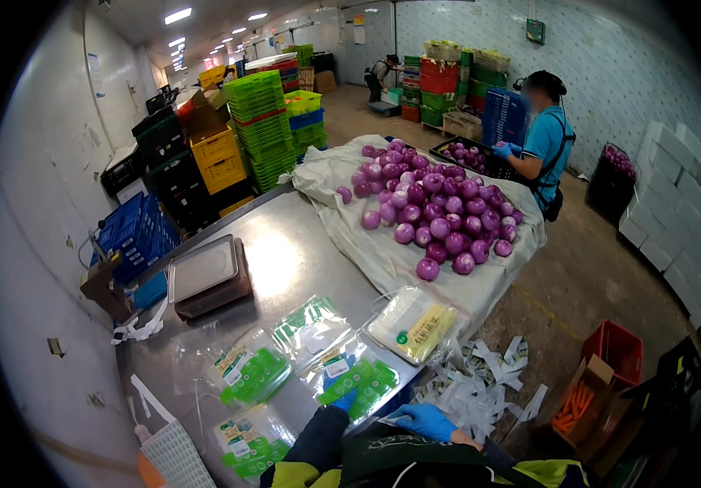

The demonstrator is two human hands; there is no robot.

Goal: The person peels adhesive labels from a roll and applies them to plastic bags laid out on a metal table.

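Observation:
My left hand (342, 400), in a blue glove, reaches in from the lower edge to a clear plastic bag (356, 379) with green print and a white label. The bag overlaps the hand and hides most of its fingers. Low at the table's near edge, my right hand (428, 422), also blue-gloved, has its fingers drawn together around a thin pale piece too small to make out. More printed clear bags, such as one (251, 368) to the left and one (311, 325) farther off, lie flat around my left hand. A packet with a yellow label (420, 327) rests beyond them.
Purple onions (448, 207) are heaped on a white cloth (326, 183) over the metal table (273, 236). A scale (208, 272) stands left. Paper strips (481, 382) and a carton of carrots (574, 405) lie right. A co-worker (547, 138) handles a crate of onions (463, 154).

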